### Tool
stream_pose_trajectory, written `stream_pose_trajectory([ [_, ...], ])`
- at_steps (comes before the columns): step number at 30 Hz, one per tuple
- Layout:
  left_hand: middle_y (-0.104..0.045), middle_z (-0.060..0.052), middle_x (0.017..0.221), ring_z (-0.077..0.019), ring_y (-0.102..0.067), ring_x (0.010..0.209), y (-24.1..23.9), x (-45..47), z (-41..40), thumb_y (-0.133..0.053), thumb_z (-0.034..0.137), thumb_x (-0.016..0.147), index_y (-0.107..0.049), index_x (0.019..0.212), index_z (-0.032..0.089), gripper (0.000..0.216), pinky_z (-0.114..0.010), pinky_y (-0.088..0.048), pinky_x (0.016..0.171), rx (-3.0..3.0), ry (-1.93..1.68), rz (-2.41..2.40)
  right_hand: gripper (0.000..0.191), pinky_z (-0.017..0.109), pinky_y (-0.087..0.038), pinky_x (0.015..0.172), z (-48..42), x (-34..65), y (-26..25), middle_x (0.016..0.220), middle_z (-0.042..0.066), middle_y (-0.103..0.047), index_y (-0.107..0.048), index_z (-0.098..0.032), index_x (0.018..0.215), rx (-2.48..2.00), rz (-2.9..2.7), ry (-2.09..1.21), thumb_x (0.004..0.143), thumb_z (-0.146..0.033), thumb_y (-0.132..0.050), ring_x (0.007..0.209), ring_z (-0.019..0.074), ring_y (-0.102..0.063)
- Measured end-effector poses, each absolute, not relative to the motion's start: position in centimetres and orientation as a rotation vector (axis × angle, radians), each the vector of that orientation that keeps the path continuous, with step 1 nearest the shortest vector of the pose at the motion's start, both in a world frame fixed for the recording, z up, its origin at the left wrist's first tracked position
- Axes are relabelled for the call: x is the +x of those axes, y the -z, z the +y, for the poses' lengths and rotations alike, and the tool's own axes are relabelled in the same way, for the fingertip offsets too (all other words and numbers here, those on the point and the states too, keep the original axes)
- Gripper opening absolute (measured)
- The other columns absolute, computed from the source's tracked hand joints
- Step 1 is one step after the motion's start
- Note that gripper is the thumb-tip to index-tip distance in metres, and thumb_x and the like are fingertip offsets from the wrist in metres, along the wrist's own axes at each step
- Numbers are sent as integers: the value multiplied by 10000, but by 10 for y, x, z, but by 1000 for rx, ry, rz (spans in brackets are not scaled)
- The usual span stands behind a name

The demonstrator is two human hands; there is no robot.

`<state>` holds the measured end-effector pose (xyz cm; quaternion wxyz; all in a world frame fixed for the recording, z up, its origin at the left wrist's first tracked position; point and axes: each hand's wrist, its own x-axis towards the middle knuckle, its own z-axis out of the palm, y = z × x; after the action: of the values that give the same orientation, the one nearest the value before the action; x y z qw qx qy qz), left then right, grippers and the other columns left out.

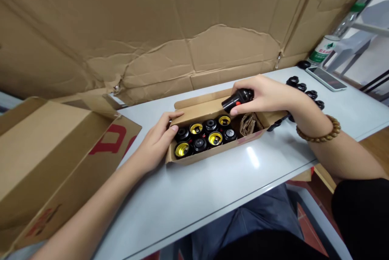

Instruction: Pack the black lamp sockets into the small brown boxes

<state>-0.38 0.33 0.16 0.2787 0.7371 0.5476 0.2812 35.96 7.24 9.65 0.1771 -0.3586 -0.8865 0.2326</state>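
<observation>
A small open cardboard box sits on the white table. It holds several black cylinders standing on end, some showing yellow insides. My left hand grips the box's left end, thumb over the rim. My right hand hovers over the box's far right part, closed around one black cylinder with a red button, lying sideways. Crumpled brown paper fills the box's right end.
A large open carton lies on its side at the left. A creased cardboard sheet stands behind the table. More black cylinders, a phone and a plastic bottle are at the far right.
</observation>
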Motion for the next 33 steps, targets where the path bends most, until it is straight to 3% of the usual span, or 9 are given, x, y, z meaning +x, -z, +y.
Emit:
stream_pose_trajectory([
  [8, -704, -127, 1510, -430, -631, 1394, -7, -3, 3, -403, 757, 1075, -577, 1518, 242, 700, -604, -531, 1165, 1947, -702, 1518, 408, 335, -324, 659, 68, 344, -82, 705, -24, -590, -622, -218, 943, -923, -2525, -469, 974, -590, -787, 651, 161, -488],
  [15, -717, -112, 1501, -423, -629, 1382, -4, -6, 3, -424, 757, 1091, -581, 1538, 270, 679, -612, -512, 1195, 1961, -711, 1503, 406, 343, -419, 748, 68, 343, -80, 1022, 52, -757, -626, -198, 1281, -772, -2472, -647, 1039, -515, -702, 824, 202, -630],
  [22, -709, -103, 1544, -432, -652, 1385, 1, -10, 5, -470, 732, 1092, -616, 1534, 304, 632, -624, -554, 1169, 1962, -764, 1485, 306, 337, -439, 738, 66, 342, -81, 985, 49, -784, -673, -213, 1110, -732, -2486, -638, 1041, -511, -677, 808, 198, -640],
  [27, -694, -105, 1569, -433, -629, 1425, 2, -9, 5, -452, 733, 1098, -609, 1544, 284, 652, -596, -559, 1172, 1965, -756, 1491, 313, 335, -472, 759, 66, 343, -80, 1069, 49, -789, -641, -227, 1189, -722, -2451, -715, 998, -448, -751, 858, 200, -662],
  [33, -695, -91, 1562, -422, -621, 1425, 1, -8, 4, -443, 743, 1093, -605, 1530, 292, 648, -557, -568, 1145, 1971, -746, 1498, 295, 340, -452, 741, 67, 344, -78, 1012, 34, -759, -618, -228, 1218, -750, -2474, -637, 989, -363, -745, 810, 191, -626],
])
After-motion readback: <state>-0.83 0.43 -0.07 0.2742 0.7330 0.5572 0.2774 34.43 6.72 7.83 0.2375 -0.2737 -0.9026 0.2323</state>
